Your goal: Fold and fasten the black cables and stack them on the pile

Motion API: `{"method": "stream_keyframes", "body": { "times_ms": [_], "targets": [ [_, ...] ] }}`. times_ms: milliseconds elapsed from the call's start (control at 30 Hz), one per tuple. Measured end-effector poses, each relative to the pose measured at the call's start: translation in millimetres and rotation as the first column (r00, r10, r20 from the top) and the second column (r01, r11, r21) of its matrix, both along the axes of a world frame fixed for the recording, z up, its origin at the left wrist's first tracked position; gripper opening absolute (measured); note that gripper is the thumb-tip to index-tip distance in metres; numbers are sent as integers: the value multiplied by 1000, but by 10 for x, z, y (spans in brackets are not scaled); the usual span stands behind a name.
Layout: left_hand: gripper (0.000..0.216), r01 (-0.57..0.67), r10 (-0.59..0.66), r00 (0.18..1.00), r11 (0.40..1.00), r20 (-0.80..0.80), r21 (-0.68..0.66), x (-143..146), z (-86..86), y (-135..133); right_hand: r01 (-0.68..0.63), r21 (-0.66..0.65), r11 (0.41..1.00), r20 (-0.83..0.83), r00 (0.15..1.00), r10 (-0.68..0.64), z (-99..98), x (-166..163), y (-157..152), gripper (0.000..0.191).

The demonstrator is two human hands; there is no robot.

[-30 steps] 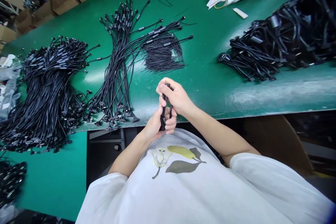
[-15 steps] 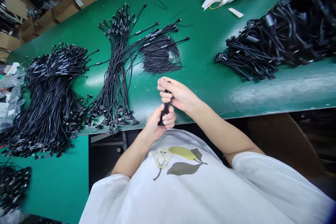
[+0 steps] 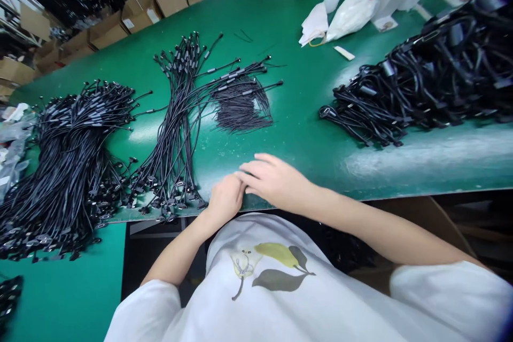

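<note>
My left hand [image 3: 226, 200] is closed at the table's front edge, its knuckles toward me. Whatever it holds is hidden inside the fist; no cable shows outside it. My right hand [image 3: 274, 181] reaches across from the right with fingers stretched and slightly apart, its fingertips touching the left hand near the thumb side. Just beyond both hands lies a pile of short, thin black ties [image 3: 238, 109]. To the left of them is a loose bunch of black cables [image 3: 176, 112] with small connectors at both ends, a few of them lying across the tie pile.
A thick heap of black cables [image 3: 76, 155] fills the left of the green table [image 3: 288, 123]. Bundled cables [image 3: 433, 75] are stacked at the right. Behind are a white plastic bag [image 3: 352, 15], a white strip [image 3: 344, 53] and cardboard boxes [image 3: 138, 13].
The folded black cable bundle seen between my hands is out of sight. My right hand has loosened and stretched its fingers; my left has turned knuckles-up. The view has shifted up a little.
</note>
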State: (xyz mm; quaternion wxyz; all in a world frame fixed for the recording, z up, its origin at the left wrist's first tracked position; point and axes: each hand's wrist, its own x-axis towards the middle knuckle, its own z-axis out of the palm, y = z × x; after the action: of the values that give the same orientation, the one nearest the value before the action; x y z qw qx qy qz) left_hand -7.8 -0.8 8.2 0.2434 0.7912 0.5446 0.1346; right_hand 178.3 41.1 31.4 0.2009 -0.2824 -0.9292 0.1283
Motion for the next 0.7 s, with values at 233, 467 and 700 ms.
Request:
{"method": "stream_keyframes", "body": {
  "times_ms": [233,467,700],
  "targets": [
    [27,350,-270,863,929,-426,119,-15,-39,-11,-23,-500,866,280,942,186,-98,71,36,30],
    [36,246,-256,963,963,-81,-110,-154,31,-14,-115,-195,974,375,909,183,-208,24,30,24],
    [26,94,35,961,890,273,-447,-153,-1,3,-185,-121,975,453,864,220,-262,-74,12,24]
  ]
}}
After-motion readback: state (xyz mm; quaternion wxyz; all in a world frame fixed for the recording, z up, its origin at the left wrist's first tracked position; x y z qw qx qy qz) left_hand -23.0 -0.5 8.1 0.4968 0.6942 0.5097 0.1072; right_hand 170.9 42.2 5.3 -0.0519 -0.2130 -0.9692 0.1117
